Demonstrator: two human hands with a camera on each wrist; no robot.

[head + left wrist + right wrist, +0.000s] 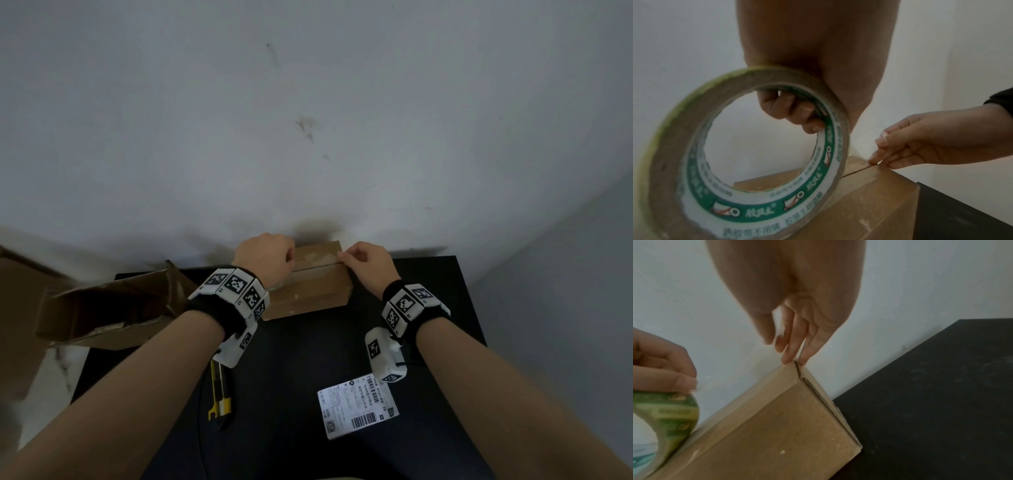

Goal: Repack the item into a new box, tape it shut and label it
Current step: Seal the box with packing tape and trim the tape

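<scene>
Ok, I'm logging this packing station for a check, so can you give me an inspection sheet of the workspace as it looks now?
Surface: black table, against a marked white wall.
Job's things: closed cardboard box at the table's far edge, top seam visible; tape roll on the box; shipping label lying loose near the front.
Clutter: yellow utility knife on the table; opened old box at the left.
Grippers: left hand holds the tape roll; right hand pinches the tape end at the box's right edge.
Cables: thin dark cable beside the knife.
Surroundings: pale marbled floor at the left.
</scene>
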